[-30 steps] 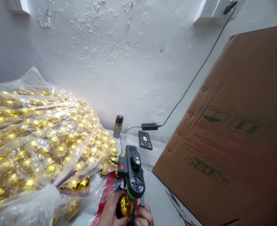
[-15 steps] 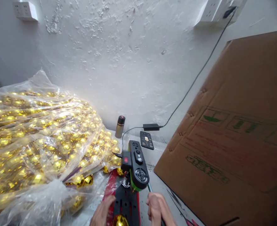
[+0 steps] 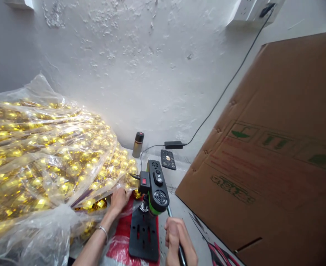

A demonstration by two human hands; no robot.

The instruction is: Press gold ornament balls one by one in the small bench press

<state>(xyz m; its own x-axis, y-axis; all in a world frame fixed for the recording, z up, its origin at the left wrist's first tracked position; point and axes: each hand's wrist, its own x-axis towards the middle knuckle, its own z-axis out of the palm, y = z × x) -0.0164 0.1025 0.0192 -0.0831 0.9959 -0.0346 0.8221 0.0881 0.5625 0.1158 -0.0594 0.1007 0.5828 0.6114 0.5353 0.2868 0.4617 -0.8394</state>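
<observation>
My left hand (image 3: 120, 199) reaches up to the opening of the clear plastic bag (image 3: 59, 221), beside the gold mirrored balls (image 3: 89, 204). Its fingers are mostly hidden, so I cannot tell what they hold. My right hand (image 3: 179, 240) is closed around a slender rod with a dark grip (image 3: 182, 255). The rod's thin shaft runs up to a black and green machine (image 3: 158, 190) with round vents and a red switch. Below the machine lies its black slotted base plate (image 3: 143, 236), on red plastic.
A large cardboard box (image 3: 276, 147) leans on the right. Near the wall are a dark-capped bottle (image 3: 138, 145), a black patterned flat card or phone (image 3: 168, 159) and a power adapter (image 3: 174, 145), whose cord runs to a wall socket (image 3: 244, 11).
My left hand has moved from beside the base plate up and forward to the bag opening. The gold ball at the plate's near end is out of sight. My right hand still grips the rod.
</observation>
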